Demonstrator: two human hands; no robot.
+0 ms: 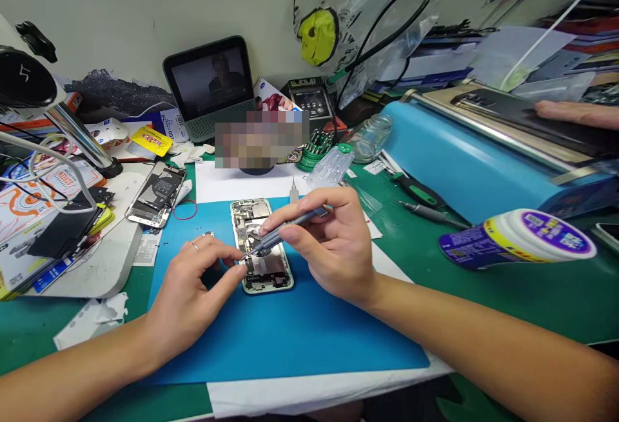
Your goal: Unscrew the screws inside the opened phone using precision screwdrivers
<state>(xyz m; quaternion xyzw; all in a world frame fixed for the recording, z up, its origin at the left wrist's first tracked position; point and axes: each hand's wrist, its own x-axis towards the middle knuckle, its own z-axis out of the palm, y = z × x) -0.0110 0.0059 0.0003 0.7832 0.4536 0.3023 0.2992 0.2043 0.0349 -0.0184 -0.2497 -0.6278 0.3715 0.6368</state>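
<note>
An opened phone (261, 244) lies face down on a blue mat (290, 331), its insides exposed. My right hand (329, 241) grips a grey screwdriver (290, 225) like a pen, with the tip down inside the phone's middle. My left hand (193, 286) rests on the mat beside the phone. Its thumb and forefinger are pinched together at the phone's left edge, steadying it; a ring shows on one finger.
A second opened phone (155, 194) lies at the left by a red rubber band (185, 210). Behind stand a small screen (210, 86), a bit holder (314, 148) and a glass jar (370, 138). Right: a blue machine (464, 164), a fallen tub (517, 241), loose screwdrivers (420, 193), another person's hand (575, 112).
</note>
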